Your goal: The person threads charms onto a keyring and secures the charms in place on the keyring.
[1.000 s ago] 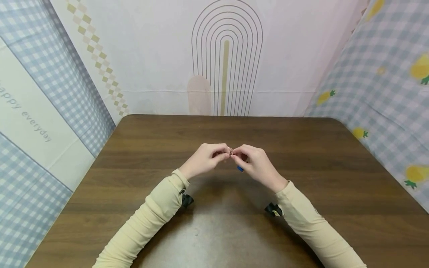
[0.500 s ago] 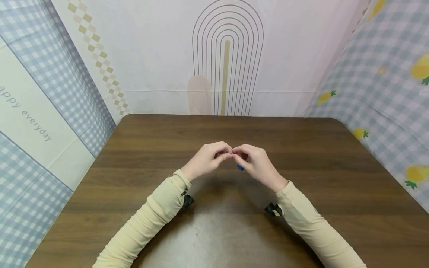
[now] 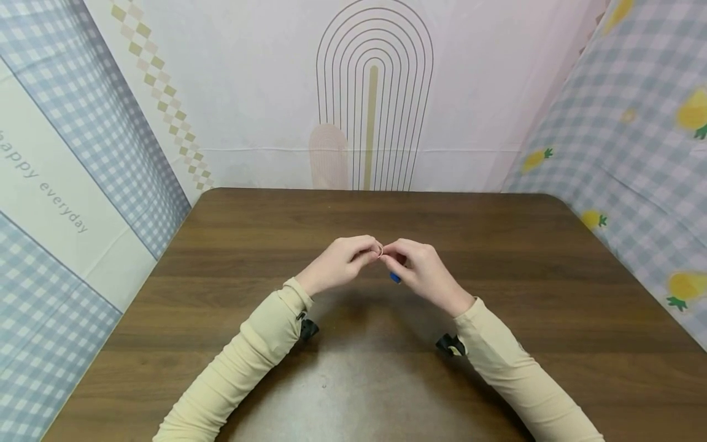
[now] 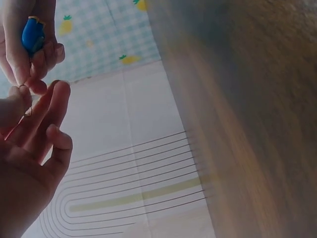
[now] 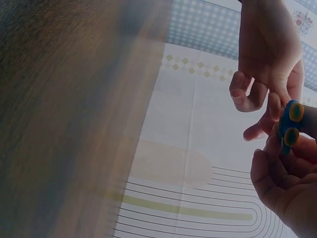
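A thin metal key ring (image 3: 380, 251) sits between the fingertips of both hands, held above the table. My left hand (image 3: 338, 264) pinches it from the left with thumb and forefinger. My right hand (image 3: 424, 270) pinches at the ring's other side. Below the right fingers hangs a small blue charm (image 3: 395, 277); the right wrist view shows orange-and-green round spots on this blue charm (image 5: 289, 125). In the left wrist view the wire of the ring (image 4: 28, 112) shows only partly, as fingertips cover the rest.
The brown wooden table (image 3: 265, 233) lies under both arms. A patterned white cloth (image 3: 254, 92) hangs behind its far edge, with checked cloths (image 3: 624, 153) on either side. A dark wrist camera mount (image 3: 450, 345) sits under the right sleeve, another mount (image 3: 309, 330) under the left.
My left fingertips move right, close to the right ones, then back left a little, and the ring shows again between them. The right hand stays almost still.
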{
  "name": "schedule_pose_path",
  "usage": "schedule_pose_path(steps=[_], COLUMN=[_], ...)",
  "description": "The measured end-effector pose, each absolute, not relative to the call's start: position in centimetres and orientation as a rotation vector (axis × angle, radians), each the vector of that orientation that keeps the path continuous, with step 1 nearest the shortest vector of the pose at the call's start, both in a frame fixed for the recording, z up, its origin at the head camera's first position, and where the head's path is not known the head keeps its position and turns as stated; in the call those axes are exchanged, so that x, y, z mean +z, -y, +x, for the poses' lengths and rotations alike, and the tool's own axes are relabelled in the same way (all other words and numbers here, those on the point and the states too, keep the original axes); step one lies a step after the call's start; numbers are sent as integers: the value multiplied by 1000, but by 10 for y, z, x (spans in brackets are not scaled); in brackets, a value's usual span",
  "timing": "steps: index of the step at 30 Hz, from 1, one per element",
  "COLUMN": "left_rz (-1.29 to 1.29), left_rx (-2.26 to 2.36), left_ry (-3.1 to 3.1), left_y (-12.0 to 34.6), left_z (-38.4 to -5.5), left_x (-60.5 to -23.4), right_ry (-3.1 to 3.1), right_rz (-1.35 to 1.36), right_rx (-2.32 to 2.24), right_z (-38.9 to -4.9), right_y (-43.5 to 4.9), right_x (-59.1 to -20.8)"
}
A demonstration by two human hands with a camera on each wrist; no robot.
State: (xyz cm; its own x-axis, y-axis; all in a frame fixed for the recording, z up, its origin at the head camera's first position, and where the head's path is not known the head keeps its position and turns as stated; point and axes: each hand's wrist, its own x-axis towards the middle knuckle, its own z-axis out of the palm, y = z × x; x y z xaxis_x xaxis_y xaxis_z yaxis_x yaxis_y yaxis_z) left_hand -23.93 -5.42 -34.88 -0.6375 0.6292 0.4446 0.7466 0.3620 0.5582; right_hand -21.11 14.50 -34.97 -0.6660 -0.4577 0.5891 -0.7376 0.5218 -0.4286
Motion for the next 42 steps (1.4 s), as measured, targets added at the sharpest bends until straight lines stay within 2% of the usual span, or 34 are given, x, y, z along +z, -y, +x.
schedule_pose_path(steps=[5, 16, 27, 42], left_rz=[-1211, -1148, -1125, -1195], left_rx=[-1253, -1179, -1402, -1205], left_ry=[2510, 2433, 2473, 2386], left_y=[54, 52, 54, 50], left_z=[-238, -235, -236, -236], left_x=[-347, -345, -345, -352], right_ry=[2393, 2339, 2326, 2364], right_rz=[951, 906, 924, 909], right_rx=[954, 948, 945, 943], right_z=[-210, -211, -211, -211], right_y=[-145, -145, -146, -146], right_x=[-348, -348, -348, -350])
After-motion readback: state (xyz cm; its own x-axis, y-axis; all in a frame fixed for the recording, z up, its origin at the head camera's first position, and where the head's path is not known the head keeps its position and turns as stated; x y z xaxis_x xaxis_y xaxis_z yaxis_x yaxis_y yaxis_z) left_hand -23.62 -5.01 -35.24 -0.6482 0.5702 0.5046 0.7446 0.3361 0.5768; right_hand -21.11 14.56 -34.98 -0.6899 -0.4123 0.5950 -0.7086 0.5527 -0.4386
